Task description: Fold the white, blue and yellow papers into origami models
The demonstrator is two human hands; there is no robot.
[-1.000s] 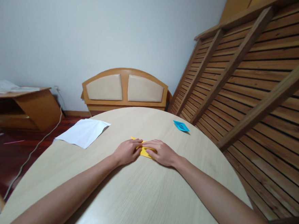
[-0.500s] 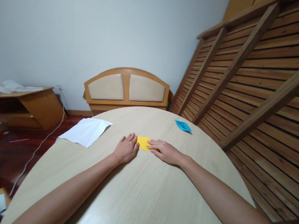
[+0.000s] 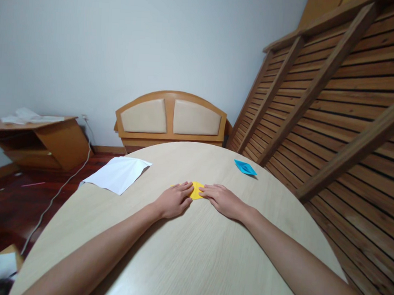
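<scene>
Both hands flat on the tabletop (image 3: 189, 255), pressing one small folded yellow paper (image 3: 196, 190) between them. Left hand (image 3: 175, 201) palm down, fingers stretched and close together, fingertips resting on the paper's near-left edge; no grip, only pressure. Right hand (image 3: 223, 200) likewise palm down and extended, fingertips on the paper's right edge, nothing pinched. Paper lying directly between the two sets of fingertips, partly covered by them, a yellow corner poking out just beyond the left fingers.

Risks, as a judgement: smooth tabletop and light paper, so uneven pressure from one hand likely to slide the piece sideways out from under the other; a skewed or doubled crease if the layers creep while pressed; edges hidden under the fingers, so misalignment easy to miss.

Beyond the right hand and further right, well apart: a small blue folded paper (image 3: 246, 167). Beyond the left hand and to its left, near the tabletop's edge: a white sheet (image 3: 118, 174), partly overhanging.
</scene>
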